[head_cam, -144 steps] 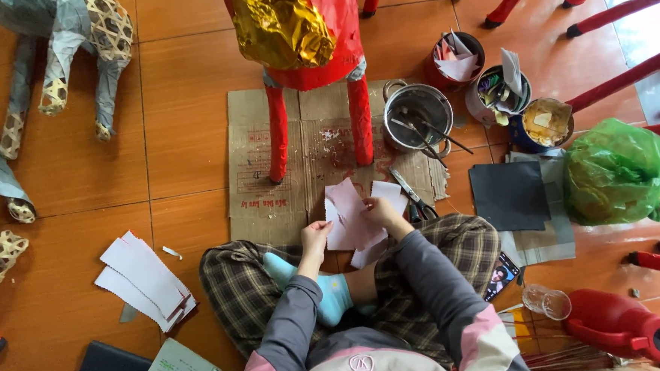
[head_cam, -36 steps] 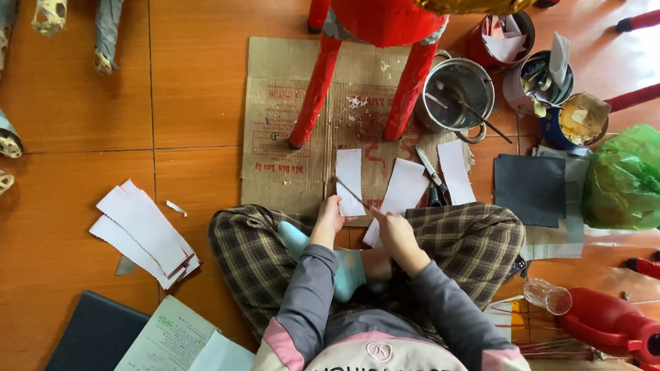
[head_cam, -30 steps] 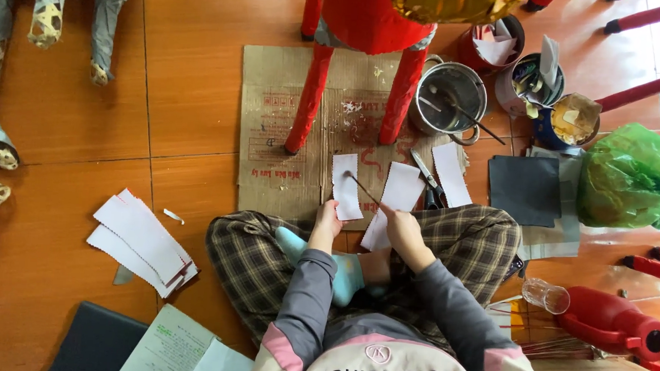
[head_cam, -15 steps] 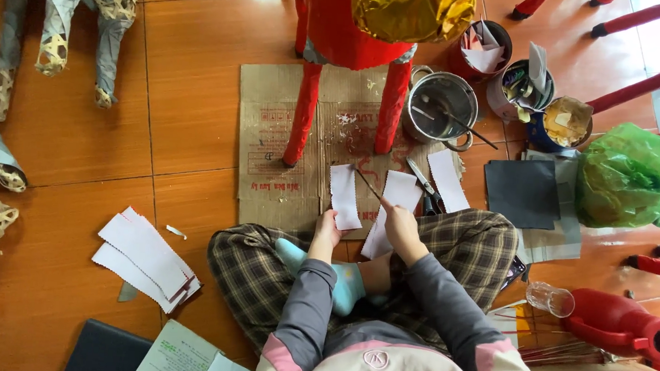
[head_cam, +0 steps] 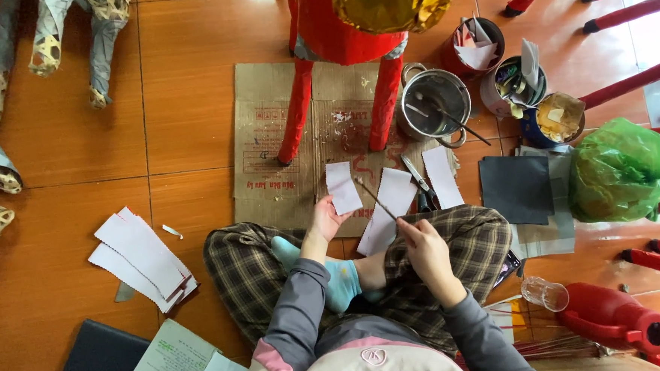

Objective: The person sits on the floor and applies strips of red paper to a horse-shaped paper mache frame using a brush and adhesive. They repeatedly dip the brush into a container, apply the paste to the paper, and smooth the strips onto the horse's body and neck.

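1. Since the frame half a second ago the view has slid slightly; the left hand [head_cam: 326, 221] has kept its hold on the small white paper strip [head_cam: 343, 187] and the right hand [head_cam: 426, 251] has kept the thin stick [head_cam: 375, 199] raised over it.
2. I see the left hand pinching the strip's lower end between thumb and fingers, so it is closed on the paper.
3. The strip's long axis runs away from the person, leaning a little left at the top, and it sits above the cardboard sheet [head_cam: 268, 141].
4. The right hand is curled shut around the stick's near end.
5. The stick slants up and left from that fist; its far tip lies at the strip's right edge, and I cannot tell whether it touches.
6. A second white strip [head_cam: 389, 211] lies just under the stick, and a 3rd [head_cam: 443, 175] rests to its right beside the scissors [head_cam: 418, 181].
7. A metal pot [head_cam: 434, 104] stands beyond them, next to 2 red legs [head_cam: 296, 112] of a paper figure.
8. A stack of white sheets [head_cam: 142, 255] lies on the floor well left of the person's knee.
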